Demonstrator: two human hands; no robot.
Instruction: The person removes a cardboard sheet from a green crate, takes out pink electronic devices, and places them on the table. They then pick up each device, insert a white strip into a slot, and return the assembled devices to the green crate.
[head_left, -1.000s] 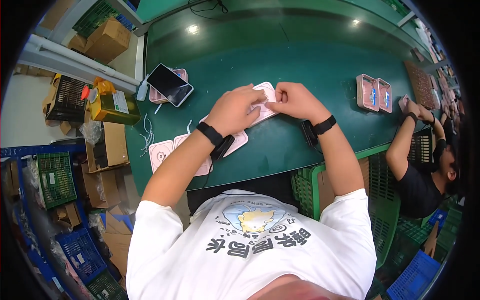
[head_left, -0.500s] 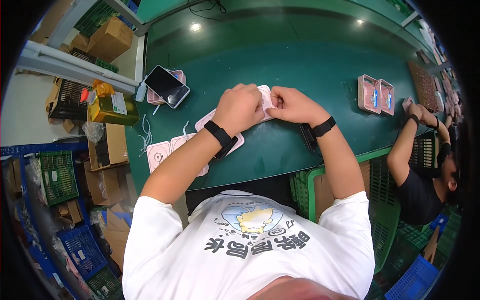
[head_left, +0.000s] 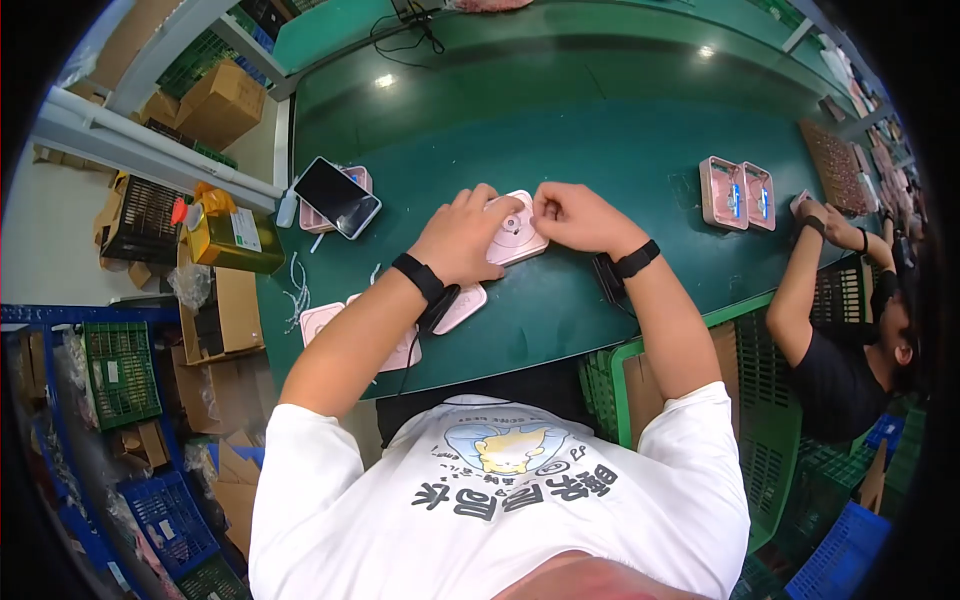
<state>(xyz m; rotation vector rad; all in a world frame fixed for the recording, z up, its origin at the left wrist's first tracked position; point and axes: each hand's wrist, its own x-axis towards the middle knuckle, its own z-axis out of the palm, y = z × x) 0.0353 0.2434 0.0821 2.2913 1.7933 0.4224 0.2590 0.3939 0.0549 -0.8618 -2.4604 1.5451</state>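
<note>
My left hand (head_left: 462,237) hides part of the pink case (head_left: 517,230); I cannot see its small details

Dark phone screen (head_left: 337,196) lies at table's left edge; yellow-green bottle w/ white label (head_left: 231,239) just beside; brown cartons (head_left: 221,102) behind.

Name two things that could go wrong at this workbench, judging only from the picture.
The phone lies tilted atop a pink case near the table edge; a nudge might tip it off. Both hands, left hand and right hand, crowd one small pink casing, so a finger could slip or pinch.
</note>
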